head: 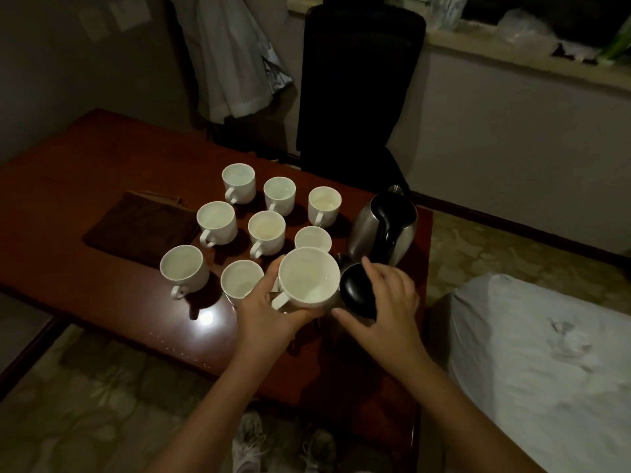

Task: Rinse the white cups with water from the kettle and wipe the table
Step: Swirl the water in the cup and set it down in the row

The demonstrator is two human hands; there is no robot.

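I see a brown cloth (pixel 143 228) at the left on the table (pixel 85 186), then eight white cups (pixel 266 230) standing in rows. The left hand (pixel 269 312) grips a ninth cup (pixel 309 278) near the front edge. The right hand (pixel 386 302) curls round a black round object (pixel 355 291), possibly a lid. The kettle (pixel 384 227) stands behind.

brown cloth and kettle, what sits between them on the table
In the head view, white cups stand in rows between the brown cloth and the kettle, on the table.
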